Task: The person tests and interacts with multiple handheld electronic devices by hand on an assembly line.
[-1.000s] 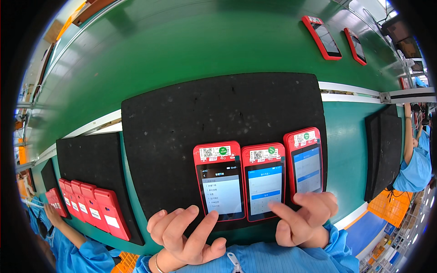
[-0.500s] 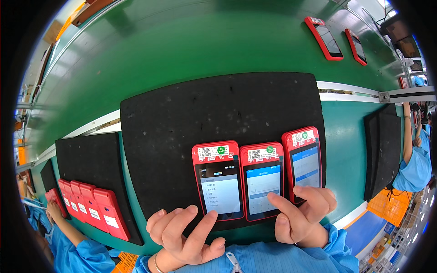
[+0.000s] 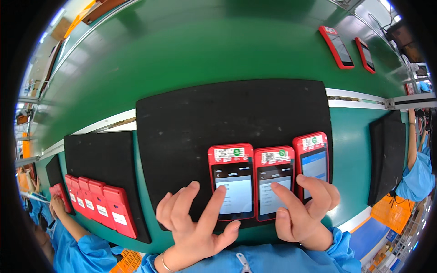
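Three red handheld terminals with touchscreens lie side by side, face up: a left terminal [image 3: 239,195], a middle terminal [image 3: 267,202] and a right terminal [image 3: 315,161]. The left and middle screens show lists; the right one is blue and white, partly covered by fingers. My left hand [image 3: 193,227] has its fingers spread, the index fingertip at the left terminal's screen. Over the middle terminal, my right hand [image 3: 305,214] points its index finger at the screen. Another right fingertip is over the right terminal's edge. Neither hand grips anything; exact contact is hard to tell.
Beneath the terminals is a black foam mat [image 3: 191,118] on a green table [image 3: 182,50]. Several red terminals [image 3: 116,204] lie face down on another mat at left, near a co-worker's hand [image 3: 57,205]. Two more terminals [image 3: 337,49] lie at far right. Another person's arm is at right.
The middle terminal's screen has gone from a blue page with an entry field to a list. My right index finger has moved up that screen, and my left fingertip up the left screen.
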`<move>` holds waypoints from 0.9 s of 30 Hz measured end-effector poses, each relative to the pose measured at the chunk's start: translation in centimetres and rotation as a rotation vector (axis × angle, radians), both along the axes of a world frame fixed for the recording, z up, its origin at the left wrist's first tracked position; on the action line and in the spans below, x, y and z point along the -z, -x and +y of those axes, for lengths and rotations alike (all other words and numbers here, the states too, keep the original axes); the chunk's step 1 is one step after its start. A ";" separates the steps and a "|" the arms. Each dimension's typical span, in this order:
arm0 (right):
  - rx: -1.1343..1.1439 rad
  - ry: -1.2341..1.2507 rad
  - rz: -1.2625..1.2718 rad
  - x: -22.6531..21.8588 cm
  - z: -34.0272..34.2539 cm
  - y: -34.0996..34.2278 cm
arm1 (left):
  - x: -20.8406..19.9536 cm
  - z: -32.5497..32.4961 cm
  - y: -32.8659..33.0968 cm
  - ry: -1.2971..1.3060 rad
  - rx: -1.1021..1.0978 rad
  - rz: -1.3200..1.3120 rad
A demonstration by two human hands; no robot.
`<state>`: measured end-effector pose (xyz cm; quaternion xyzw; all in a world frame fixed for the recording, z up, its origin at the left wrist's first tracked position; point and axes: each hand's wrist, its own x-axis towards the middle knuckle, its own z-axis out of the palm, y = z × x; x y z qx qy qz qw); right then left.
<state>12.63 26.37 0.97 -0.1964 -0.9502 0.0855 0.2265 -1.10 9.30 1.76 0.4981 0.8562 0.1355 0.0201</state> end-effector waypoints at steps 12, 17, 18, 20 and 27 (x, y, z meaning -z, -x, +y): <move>-0.004 0.033 -0.013 -1.4 1.1 -0.3 | -0.6 0.6 0.5 0.025 -0.016 -0.034; -0.134 0.273 -0.139 -4.5 4.3 -0.2 | -4.2 -1.3 1.5 0.058 -0.068 -0.200; -0.205 0.319 -0.204 -5.1 4.9 -0.2 | -5.0 -1.1 1.8 0.080 -0.049 -0.187; -0.249 0.367 -0.284 -5.9 5.3 0.5 | -5.6 -0.5 2.7 0.098 -0.035 -0.172; -0.469 0.394 -0.550 -6.3 5.2 2.5 | -5.5 2.8 5.6 0.129 0.210 -0.388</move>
